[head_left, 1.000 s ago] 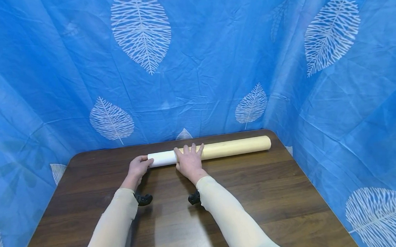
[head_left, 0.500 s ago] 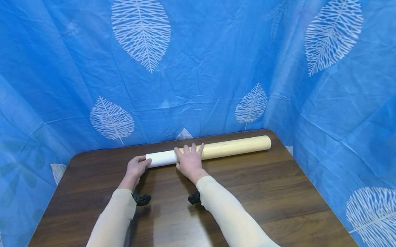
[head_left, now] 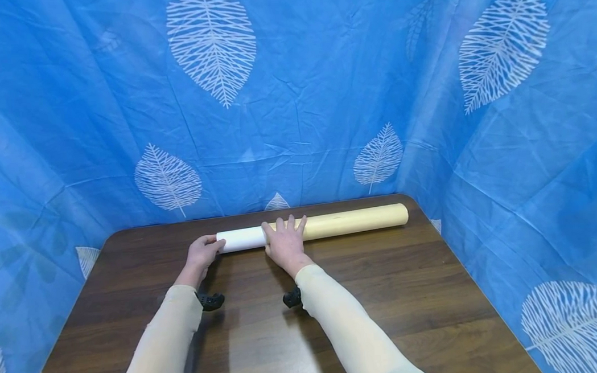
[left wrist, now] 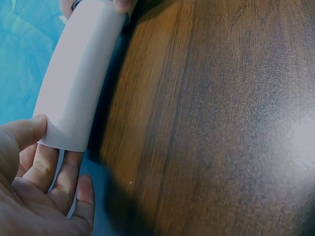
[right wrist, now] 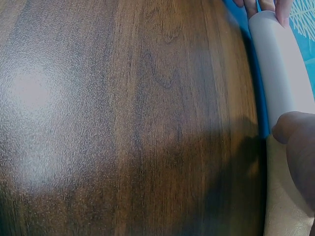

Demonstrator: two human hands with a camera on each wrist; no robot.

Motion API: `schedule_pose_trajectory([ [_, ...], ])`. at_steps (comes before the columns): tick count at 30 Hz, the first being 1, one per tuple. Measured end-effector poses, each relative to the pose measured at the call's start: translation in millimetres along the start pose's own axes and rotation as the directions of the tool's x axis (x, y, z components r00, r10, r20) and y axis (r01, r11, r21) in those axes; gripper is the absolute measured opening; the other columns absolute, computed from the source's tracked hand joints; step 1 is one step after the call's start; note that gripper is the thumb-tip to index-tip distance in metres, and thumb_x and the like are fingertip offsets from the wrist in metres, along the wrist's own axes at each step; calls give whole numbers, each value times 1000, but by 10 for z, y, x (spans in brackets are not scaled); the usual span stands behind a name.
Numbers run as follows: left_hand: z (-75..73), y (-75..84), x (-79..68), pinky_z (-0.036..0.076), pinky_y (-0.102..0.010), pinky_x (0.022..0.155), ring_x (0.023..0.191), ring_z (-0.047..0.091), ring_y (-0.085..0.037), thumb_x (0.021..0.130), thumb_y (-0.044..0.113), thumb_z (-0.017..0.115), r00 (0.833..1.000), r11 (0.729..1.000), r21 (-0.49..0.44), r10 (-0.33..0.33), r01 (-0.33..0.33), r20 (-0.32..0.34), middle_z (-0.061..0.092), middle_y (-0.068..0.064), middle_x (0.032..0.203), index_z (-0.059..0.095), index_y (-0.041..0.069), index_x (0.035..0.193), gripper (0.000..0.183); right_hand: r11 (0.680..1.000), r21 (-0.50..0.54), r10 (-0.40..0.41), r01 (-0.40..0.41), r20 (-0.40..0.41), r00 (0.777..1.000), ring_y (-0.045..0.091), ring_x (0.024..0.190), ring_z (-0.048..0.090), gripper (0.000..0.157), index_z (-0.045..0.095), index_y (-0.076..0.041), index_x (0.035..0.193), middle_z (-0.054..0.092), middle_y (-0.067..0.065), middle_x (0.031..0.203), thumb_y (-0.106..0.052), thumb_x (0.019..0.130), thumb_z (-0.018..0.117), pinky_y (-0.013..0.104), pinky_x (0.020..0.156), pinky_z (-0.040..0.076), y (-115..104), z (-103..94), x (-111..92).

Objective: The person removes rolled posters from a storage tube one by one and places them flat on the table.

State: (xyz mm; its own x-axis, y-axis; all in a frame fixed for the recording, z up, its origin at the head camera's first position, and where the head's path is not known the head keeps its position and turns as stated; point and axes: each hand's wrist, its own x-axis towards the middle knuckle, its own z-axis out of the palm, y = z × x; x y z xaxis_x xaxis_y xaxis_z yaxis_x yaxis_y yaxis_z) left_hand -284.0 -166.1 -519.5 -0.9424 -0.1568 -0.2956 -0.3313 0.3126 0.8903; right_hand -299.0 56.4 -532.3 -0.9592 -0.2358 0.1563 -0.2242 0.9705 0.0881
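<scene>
A long cream roll (head_left: pixel 357 221) lies along the back of the table, and a white tube (head_left: pixel 242 239) sticks out of its left end. My left hand (head_left: pixel 200 255) pinches the tube's far left end. In the left wrist view, that thumb (left wrist: pixel 33 129) presses on the outside of the white wall while several fingers (left wrist: pixel 44 164) reach inside the hollow end. My right hand (head_left: pixel 286 244) grips the cream roll near its left end, fingers spread over the top. In the right wrist view, its thumb (right wrist: pixel 290 129) lies right where white meets cream.
The dark wooden table (head_left: pixel 266 337) has rounded back corners. Blue curtains (head_left: pixel 293 95) with white leaf prints hang behind it and at both sides. Black wrist mounts (head_left: pixel 212 302) jut from under both cream sleeves (head_left: pixel 348 326).
My left hand has slid slightly left, drawing the white tube a little further out of the cream roll. The right hand and the roll have stayed in place.
</scene>
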Motion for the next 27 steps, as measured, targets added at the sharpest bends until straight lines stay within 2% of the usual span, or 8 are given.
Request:
schedule_pose_trajectory([
  [9, -19, -6, 64, 40, -55, 111, 130, 45, -40, 105, 26, 59, 999, 999, -3, -32, 32, -13, 43, -27, 151, 45, -3, 150, 55, 1000, -1, -13, 13, 49, 999, 47, 142, 35, 65, 43, -38, 153, 54, 9, 141, -50, 94, 68, 77, 111, 15, 30, 2, 77],
  [27, -70, 59, 102, 40, -55, 111, 130, 46, -40, 106, 26, 58, 997, 997, -20, -70, 69, -38, 42, -27, 152, 43, -2, 152, 56, 999, 3, -46, 46, 16, 999, 47, 140, 39, 64, 47, -37, 150, 56, 9, 137, -50, 92, 70, 77, 111, 16, 127, -14, 181],
])
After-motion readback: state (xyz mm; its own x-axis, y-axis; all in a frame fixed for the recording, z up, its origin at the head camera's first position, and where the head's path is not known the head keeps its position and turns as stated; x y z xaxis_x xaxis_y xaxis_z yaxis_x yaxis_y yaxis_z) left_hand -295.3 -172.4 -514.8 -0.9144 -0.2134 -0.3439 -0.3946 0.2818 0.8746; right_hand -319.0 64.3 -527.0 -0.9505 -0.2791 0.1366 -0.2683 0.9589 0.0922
